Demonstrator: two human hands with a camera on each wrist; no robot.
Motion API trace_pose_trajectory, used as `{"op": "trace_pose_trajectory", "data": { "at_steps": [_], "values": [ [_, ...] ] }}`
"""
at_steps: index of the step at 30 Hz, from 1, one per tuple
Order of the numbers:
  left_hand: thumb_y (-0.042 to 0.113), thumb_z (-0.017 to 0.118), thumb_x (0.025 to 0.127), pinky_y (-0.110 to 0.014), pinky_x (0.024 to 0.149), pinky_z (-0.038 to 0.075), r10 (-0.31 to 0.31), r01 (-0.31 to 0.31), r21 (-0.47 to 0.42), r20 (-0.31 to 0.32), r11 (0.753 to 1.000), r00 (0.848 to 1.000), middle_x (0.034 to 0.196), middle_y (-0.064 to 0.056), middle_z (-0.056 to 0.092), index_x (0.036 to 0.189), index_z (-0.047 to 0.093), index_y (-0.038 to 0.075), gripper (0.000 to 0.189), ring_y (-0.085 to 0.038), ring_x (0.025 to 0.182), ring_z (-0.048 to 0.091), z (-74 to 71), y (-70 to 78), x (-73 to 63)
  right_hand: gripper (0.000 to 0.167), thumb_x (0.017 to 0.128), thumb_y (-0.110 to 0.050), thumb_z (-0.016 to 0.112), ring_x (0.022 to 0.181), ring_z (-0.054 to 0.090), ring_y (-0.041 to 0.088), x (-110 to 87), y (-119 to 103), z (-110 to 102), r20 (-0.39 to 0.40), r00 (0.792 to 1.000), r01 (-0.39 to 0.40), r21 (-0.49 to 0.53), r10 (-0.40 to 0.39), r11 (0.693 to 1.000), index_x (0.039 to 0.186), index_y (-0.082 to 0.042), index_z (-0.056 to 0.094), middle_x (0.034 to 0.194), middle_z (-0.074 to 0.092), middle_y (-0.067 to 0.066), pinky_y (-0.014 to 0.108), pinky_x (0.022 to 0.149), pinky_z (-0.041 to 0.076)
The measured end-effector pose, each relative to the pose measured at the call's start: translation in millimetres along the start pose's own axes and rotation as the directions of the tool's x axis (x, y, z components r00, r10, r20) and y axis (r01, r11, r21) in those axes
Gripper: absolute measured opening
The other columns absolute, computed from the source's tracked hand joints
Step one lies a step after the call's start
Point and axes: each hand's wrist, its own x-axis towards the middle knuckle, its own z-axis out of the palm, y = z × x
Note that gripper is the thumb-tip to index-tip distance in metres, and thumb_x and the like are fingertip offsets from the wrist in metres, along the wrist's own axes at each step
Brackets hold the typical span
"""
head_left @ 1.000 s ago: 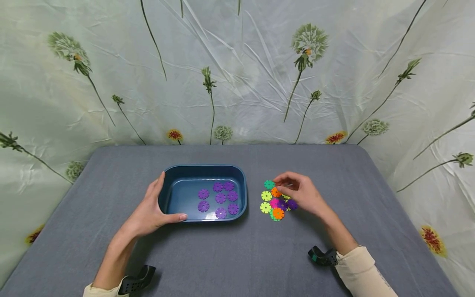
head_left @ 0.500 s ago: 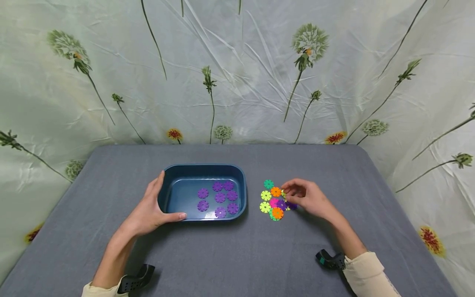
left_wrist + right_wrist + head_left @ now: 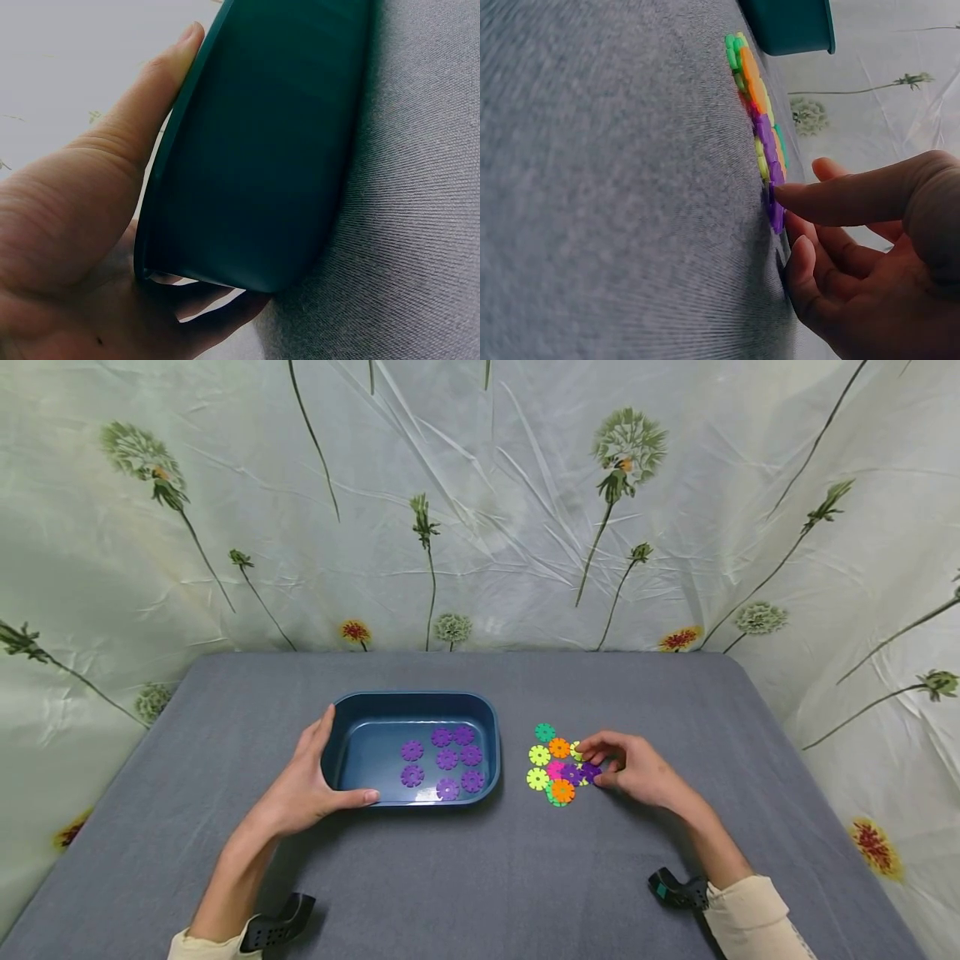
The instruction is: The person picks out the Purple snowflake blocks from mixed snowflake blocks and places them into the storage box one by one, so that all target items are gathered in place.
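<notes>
My left hand (image 3: pixel 303 774) grips the left end of a dark blue rectangular tray (image 3: pixel 412 804). In the left wrist view the thumb (image 3: pixel 161 71) lies along the rim, with the other fingers round the end wall. Inside the tray are several purple notched snowflake discs (image 3: pixel 412 751). My right hand (image 3: pixel 637 770) is at the right edge of a loose group of mixed discs. Its thumb (image 3: pixel 810 202) touches a purple disc (image 3: pixel 590 773) there, the other fingertips apart from the thumb over the group.
Yellow discs (image 3: pixel 537 778), orange discs (image 3: pixel 558 748), a pink disc (image 3: pixel 555 769) and a green disc (image 3: pixel 544 732) lie close together, some overlapping, right of the tray. A grey cloth (image 3: pixel 480 877) covers the table; a flowered curtain (image 3: pixel 510 527) hangs behind it.
My right hand has moved right and toward me, from the green and orange discs to the purple disc at the group's right edge. The left hand and tray stay put.
</notes>
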Motion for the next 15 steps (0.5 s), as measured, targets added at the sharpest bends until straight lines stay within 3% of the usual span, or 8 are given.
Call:
{"op": "trace_pose_trajectory", "data": {
  "at_steps": [9,15],
  "values": [
    [0.041,0.095,0.073,-0.078,0.115,0.027,-0.016,0.016,-0.005,0.000,1.000,1.000,0.170,-0.033,0.007,0.168,-0.008,0.010,0.143,-0.058,0.150,0.022,0.6,0.8,0.0,0.041,0.082,0.010,0.078,0.095,0.062,0.020,0.3,-0.2,1.0,-0.015,1.000,-0.015,-0.030,0.015,0.999,0.121,-0.001,0.070,0.115,0.072,0.015,0.023,0.074,0.051],
    [0.041,0.095,0.073,-0.077,0.115,0.027,-0.018,0.018,-0.002,-0.006,1.000,1.000,0.170,-0.032,0.007,0.168,-0.008,0.010,0.144,-0.058,0.151,0.022,0.7,1.0,0.2,0.031,0.086,0.005,0.078,0.088,0.058,0.014,1.4,0.5,2.6,-0.031,0.998,-0.059,-0.080,0.057,0.995,0.115,-0.004,0.072,0.106,0.071,0.011,0.024,0.071,0.050]
  ]
}}
